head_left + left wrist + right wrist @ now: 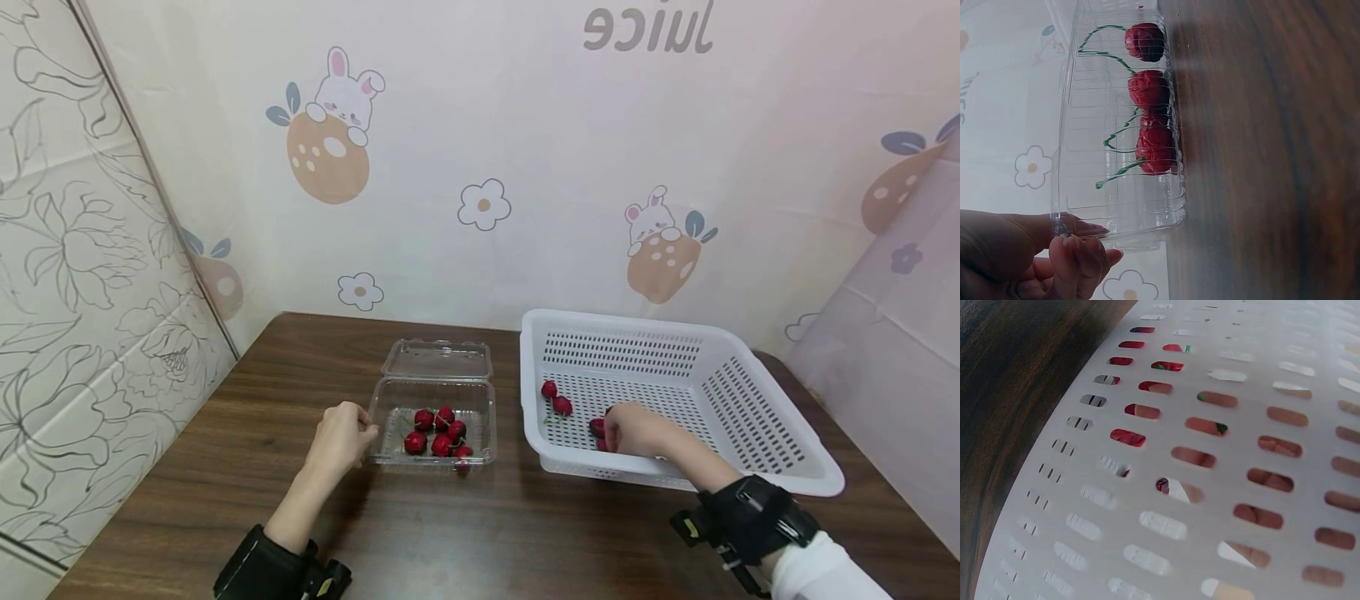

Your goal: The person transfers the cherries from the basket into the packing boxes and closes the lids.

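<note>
My left hand [341, 437] is at the left side of a clear plastic clamshell box [377, 417]; in the left wrist view its thumb and fingers pinch the box's rim [1057, 187]. Several red cherries [441, 444] with green stems lie inside the box, whose lid [437, 360] is folded back. My right hand [637, 429] reaches down into a white perforated basket [750, 392]. Its fingertips are at cherries [597, 427] near the basket's front left corner; the hand hides whether they grip one. Through the slots, the right wrist view shows red cherries [1127, 437] beside the fingers.
Two more cherries [557, 398] lie near the basket's left wall. Box and basket stand side by side on a dark wooden table [450, 533], with a gap between them. Behind the table hangs a printed curtain [480, 125].
</note>
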`<state>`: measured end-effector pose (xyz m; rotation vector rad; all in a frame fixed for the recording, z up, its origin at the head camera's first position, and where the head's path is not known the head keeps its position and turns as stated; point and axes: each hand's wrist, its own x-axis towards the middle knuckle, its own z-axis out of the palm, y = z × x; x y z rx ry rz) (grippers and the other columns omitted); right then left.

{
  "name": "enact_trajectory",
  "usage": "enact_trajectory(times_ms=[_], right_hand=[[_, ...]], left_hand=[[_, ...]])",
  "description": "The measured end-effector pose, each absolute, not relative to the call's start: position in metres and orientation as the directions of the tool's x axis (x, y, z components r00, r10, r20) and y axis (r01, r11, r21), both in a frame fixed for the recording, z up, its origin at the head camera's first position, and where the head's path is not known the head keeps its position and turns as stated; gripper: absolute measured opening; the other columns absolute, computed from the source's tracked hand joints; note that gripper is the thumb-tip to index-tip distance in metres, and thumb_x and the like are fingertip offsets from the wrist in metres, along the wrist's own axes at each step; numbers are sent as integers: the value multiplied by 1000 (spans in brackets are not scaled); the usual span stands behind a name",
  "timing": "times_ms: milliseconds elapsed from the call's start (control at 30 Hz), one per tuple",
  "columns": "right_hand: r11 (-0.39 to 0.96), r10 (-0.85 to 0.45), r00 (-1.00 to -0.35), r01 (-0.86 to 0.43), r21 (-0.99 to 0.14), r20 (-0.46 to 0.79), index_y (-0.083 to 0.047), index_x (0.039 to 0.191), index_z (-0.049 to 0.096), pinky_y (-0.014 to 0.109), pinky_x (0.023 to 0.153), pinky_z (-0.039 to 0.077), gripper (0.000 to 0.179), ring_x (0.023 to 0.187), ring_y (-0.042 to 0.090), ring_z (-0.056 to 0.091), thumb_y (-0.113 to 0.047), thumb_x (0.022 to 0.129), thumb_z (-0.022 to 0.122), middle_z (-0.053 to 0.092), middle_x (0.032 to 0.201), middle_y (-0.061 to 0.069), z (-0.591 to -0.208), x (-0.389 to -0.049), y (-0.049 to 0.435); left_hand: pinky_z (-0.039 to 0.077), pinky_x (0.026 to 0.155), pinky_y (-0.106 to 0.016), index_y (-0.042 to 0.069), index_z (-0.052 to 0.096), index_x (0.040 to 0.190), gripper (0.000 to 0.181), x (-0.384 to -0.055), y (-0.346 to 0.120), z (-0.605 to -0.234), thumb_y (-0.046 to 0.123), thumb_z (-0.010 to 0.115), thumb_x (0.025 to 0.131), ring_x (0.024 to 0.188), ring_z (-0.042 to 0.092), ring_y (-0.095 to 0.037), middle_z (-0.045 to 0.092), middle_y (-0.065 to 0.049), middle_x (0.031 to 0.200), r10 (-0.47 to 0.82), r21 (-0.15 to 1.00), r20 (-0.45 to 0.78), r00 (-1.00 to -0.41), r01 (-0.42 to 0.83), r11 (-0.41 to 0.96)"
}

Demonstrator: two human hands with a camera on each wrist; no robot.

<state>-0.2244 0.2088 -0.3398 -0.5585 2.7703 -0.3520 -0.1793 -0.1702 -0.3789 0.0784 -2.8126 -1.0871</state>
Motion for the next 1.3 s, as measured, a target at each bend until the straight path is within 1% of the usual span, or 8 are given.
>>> enact_trajectory(times_ms=[267, 400, 667, 867, 1167, 1300], right_hand=[[877, -409, -902, -349, -330, -134, -9, 57, 55, 26, 46, 36, 19, 49, 12, 45, 4, 62, 68, 49, 55, -1, -340, -224, 212], [881, -391, -915, -342, -327, -98, -9, 57, 54, 25, 44, 35, 20, 46, 11, 44, 3, 62, 69, 48, 54, -2, -339, -224, 213], [875, -364, -930, -324, -359, -49, -7, 59, 54, 23, 40, 38, 19, 42, 10, 46, 4, 69, 66, 50, 52, 0, -336, -220, 213], [872, -338, -941, -313, -376, -1, -8, 60, 55, 22, 40, 36, 19, 42, 9, 46, 1, 72, 66, 50, 53, 1, -331, -218, 211], [858, -304, -948, -316, -406, 96, -7, 65, 59, 23, 43, 38, 14, 47, 10, 46, 2, 73, 66, 54, 56, 1, -325, -211, 206], [858, -305, -939, -343, -382, 157, -8, 65, 60, 23, 44, 40, 13, 49, 10, 46, 0, 73, 67, 54, 58, -1, -322, -209, 204]], left_hand=[[44, 38, -25, -12, 59, 83, 12, -179, -170, -378, -1, 58, 78, 32, 50, -10, 59, -6, 57, -90, 671, 102, -991, 1, 742], [44, 38, -24, -12, 59, 83, 12, -179, -170, -378, -2, 58, 78, 32, 50, -10, 58, -6, 56, -87, 674, 101, -991, 4, 739], [44, 38, -24, -13, 59, 85, 13, -178, -170, -378, -1, 57, 78, 32, 49, -9, 58, -6, 56, -87, 671, 92, -992, -3, 742], [44, 37, -24, -13, 59, 85, 14, -178, -170, -379, -1, 57, 78, 32, 50, -10, 57, -5, 55, -90, 674, 95, -991, -2, 739], [45, 39, -24, -13, 59, 87, 15, -178, -170, -378, -1, 57, 79, 33, 50, -10, 60, -8, 59, -88, 677, 82, -993, -9, 736], [45, 39, -24, -14, 58, 88, 16, -178, -170, -378, -1, 57, 79, 33, 50, -10, 60, -9, 59, -81, 677, 79, -994, -6, 736]])
